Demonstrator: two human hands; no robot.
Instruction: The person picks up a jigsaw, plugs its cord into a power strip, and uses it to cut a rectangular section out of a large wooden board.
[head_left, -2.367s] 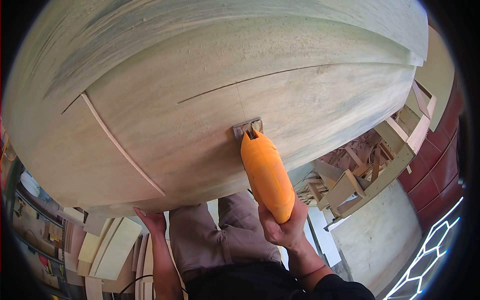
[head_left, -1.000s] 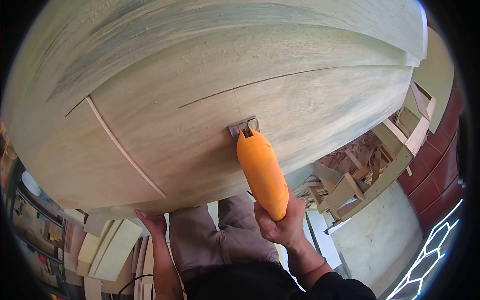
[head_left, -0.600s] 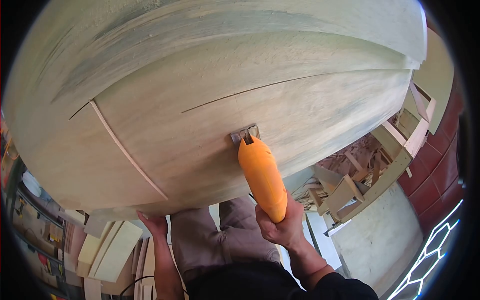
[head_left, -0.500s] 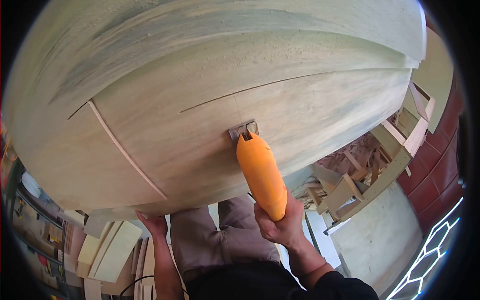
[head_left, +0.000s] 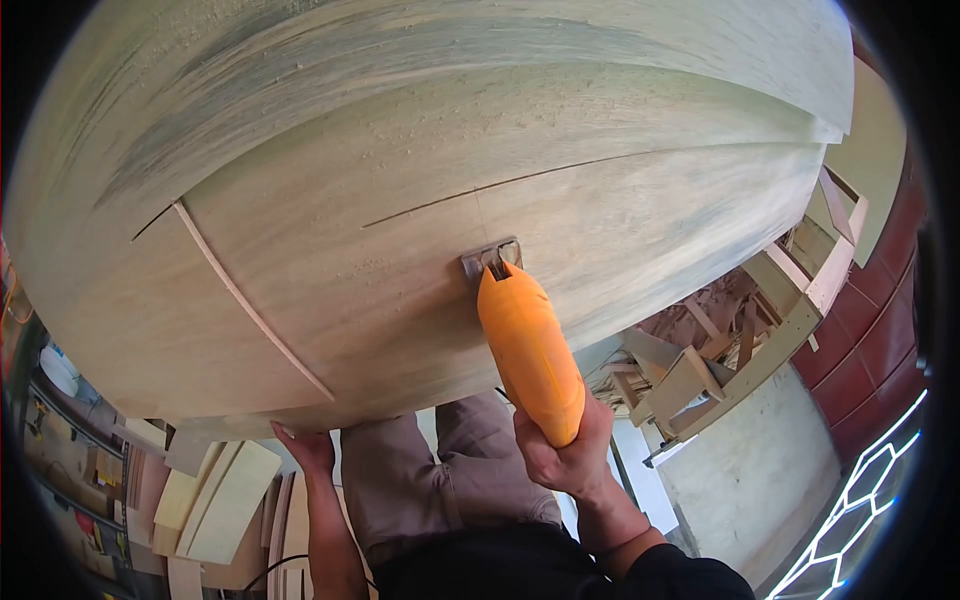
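Note:
My right hand [head_left: 567, 446] is closed around the rear of an orange jigsaw [head_left: 532, 350]. The saw's metal base plate [head_left: 490, 258] lies against a large curved wooden panel [head_left: 300, 290], at the lower end of a thin vertical line. Its blade cannot be made out. Along the panel runs a long, dark, narrow slit [head_left: 480, 188] above the saw. At the panel's lower edge, left of my legs, my left hand [head_left: 308, 448] holds the rim, with most fingers hidden behind it. A pale thin strip [head_left: 245, 300] crosses the panel farther left.
Sawdust specks dot the panel's upper part. Cut boards [head_left: 228, 498] are stacked at lower left beside a shelf rack [head_left: 75, 420]. To the right stands a wooden frame [head_left: 745, 370] with scraps around it. A black cable [head_left: 270, 570] runs near my left arm.
The jigsaw and my right hand have shifted slightly to the right. My left hand stays at the panel's lower edge.

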